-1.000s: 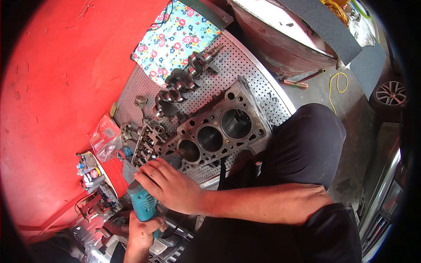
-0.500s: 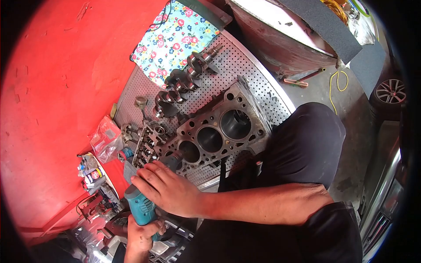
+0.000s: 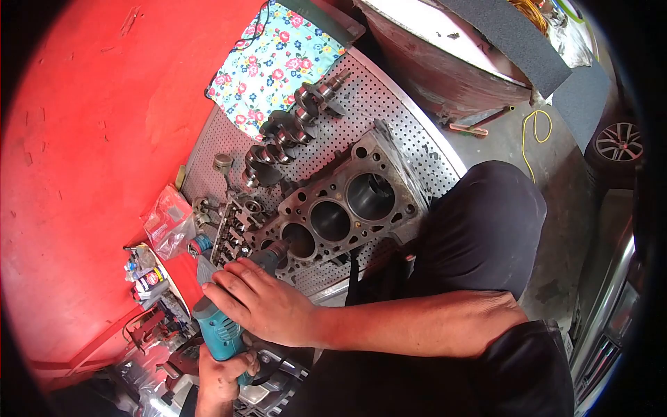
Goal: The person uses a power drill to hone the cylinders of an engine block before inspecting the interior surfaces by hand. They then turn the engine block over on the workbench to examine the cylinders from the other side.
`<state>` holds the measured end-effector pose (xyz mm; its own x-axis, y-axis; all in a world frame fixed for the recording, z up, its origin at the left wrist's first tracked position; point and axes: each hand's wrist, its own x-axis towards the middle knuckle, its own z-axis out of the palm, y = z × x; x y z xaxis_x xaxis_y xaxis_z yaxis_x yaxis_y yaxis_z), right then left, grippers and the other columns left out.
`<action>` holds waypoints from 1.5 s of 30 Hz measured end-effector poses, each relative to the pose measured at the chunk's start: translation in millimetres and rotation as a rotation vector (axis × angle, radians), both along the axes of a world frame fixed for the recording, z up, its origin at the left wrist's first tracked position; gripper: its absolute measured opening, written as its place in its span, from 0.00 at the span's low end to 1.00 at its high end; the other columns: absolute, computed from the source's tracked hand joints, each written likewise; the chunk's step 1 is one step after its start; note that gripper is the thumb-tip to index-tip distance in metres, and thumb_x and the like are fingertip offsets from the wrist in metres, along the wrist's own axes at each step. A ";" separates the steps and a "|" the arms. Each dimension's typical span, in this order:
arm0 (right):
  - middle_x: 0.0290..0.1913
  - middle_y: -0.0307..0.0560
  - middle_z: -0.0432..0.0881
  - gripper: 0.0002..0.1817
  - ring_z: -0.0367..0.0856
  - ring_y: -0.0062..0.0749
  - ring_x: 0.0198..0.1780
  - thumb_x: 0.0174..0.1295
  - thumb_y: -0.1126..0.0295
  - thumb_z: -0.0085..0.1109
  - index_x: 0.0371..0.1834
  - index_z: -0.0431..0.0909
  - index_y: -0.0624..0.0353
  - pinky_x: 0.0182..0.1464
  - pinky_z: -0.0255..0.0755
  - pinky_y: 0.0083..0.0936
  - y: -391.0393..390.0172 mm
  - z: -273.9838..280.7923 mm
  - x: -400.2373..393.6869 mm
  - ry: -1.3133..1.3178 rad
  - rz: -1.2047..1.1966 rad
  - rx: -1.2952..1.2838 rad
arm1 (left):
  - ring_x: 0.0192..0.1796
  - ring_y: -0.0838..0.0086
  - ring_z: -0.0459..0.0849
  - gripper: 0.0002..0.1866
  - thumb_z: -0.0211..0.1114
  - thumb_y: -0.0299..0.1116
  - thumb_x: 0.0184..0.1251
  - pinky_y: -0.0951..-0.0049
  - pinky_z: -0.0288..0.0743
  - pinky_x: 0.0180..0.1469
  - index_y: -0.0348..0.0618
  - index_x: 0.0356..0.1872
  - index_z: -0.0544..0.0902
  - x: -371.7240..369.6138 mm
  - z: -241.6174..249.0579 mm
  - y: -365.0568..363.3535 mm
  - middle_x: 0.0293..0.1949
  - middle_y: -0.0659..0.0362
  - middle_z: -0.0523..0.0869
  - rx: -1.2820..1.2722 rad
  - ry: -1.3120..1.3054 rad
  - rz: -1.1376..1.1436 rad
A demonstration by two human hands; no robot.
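A teal power drill [image 3: 221, 332] points toward a cylinder bore at the near end of the metal engine block [image 3: 349, 231]. My left hand [image 3: 224, 372] is wrapped round the drill's handle at the lower left. Over the top of the drill body lies my right hand [image 3: 260, 299], its fingers bent against it. The dark front end of the drill [image 3: 269, 258] is beside the block; its tip is hard to make out. Behind the block, a crankshaft [image 3: 281, 133] lies on the perforated metal table [image 3: 389, 104].
Floral cloth [image 3: 278, 62] covers the table's far end. A piston with its rod [image 3: 223, 163] and a valve assembly [image 3: 236, 226] lie left of the block. Bottles [image 3: 147, 279] stand farther left. My knee [image 3: 486, 222] is near the table's right edge; a yellow cord [image 3: 531, 142] crosses the floor.
The drill and both my hands have shifted slightly to the left in view. My hands keep the same hold on the drill.
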<state>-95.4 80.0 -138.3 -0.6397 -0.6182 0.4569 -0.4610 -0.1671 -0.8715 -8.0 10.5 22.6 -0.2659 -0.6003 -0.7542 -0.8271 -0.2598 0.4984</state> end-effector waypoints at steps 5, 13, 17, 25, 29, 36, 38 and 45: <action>0.66 0.60 0.75 0.34 0.75 0.58 0.68 0.63 0.68 0.57 0.74 0.64 0.66 0.77 0.66 0.54 -0.1 -3.8 0.3 0.008 0.002 0.013 | 0.23 0.68 0.82 0.15 0.62 0.17 0.49 0.68 0.78 0.30 0.28 0.42 0.81 2.3 -4.5 -3.3 0.26 0.54 0.83 -0.001 -0.019 -0.027; 0.66 0.61 0.75 0.34 0.75 0.57 0.68 0.64 0.67 0.56 0.75 0.64 0.67 0.77 0.65 0.53 0.0 -11.1 0.9 0.013 0.005 0.040 | 0.23 0.67 0.81 0.15 0.64 0.18 0.50 0.68 0.78 0.30 0.28 0.42 0.81 2.1 -14.3 -1.4 0.26 0.54 0.82 0.001 -0.006 -0.017; 0.66 0.62 0.75 0.34 0.74 0.57 0.68 0.63 0.68 0.57 0.74 0.65 0.68 0.77 0.64 0.54 0.6 -14.2 1.5 0.011 0.008 0.063 | 0.22 0.67 0.81 0.15 0.64 0.19 0.50 0.67 0.78 0.29 0.29 0.42 0.81 4.8 -20.9 -3.3 0.26 0.54 0.82 0.013 0.000 -0.023; 0.65 0.61 0.75 0.33 0.75 0.56 0.68 0.64 0.66 0.55 0.72 0.66 0.69 0.77 0.64 0.53 0.8 -21.5 0.6 0.043 -0.021 0.101 | 0.22 0.67 0.81 0.15 0.65 0.20 0.51 0.67 0.79 0.29 0.29 0.42 0.81 3.4 -31.9 -5.5 0.26 0.54 0.83 0.027 -0.023 -0.044; 0.65 0.61 0.76 0.32 0.76 0.55 0.67 0.65 0.66 0.54 0.72 0.66 0.69 0.77 0.65 0.53 -0.6 -24.2 -0.6 0.044 -0.022 0.119 | 0.23 0.68 0.80 0.15 0.66 0.20 0.51 0.67 0.78 0.29 0.29 0.43 0.81 2.0 -34.9 -6.2 0.27 0.53 0.83 0.034 -0.016 -0.040; 0.67 0.62 0.75 0.32 0.74 0.56 0.70 0.68 0.65 0.53 0.75 0.65 0.68 0.79 0.62 0.52 1.4 -35.0 0.0 0.052 0.013 0.169 | 0.23 0.68 0.80 0.15 0.66 0.19 0.51 0.68 0.76 0.29 0.30 0.43 0.81 2.9 -49.2 -9.8 0.27 0.54 0.83 0.063 0.011 -0.063; 0.65 0.61 0.76 0.32 0.74 0.56 0.69 0.65 0.67 0.54 0.72 0.67 0.69 0.78 0.64 0.53 0.9 -39.4 -0.9 0.033 -0.018 0.143 | 0.23 0.69 0.80 0.14 0.66 0.19 0.51 0.68 0.76 0.29 0.30 0.42 0.81 2.7 -55.4 -10.5 0.27 0.54 0.83 0.076 0.017 -0.052; 0.65 0.63 0.75 0.32 0.74 0.56 0.69 0.66 0.67 0.53 0.73 0.66 0.69 0.79 0.62 0.52 5.3 -54.8 -3.8 0.043 -0.007 0.207 | 0.23 0.69 0.81 0.11 0.65 0.19 0.52 0.68 0.77 0.29 0.31 0.39 0.81 1.2 -75.1 -14.1 0.26 0.54 0.83 0.099 0.018 -0.046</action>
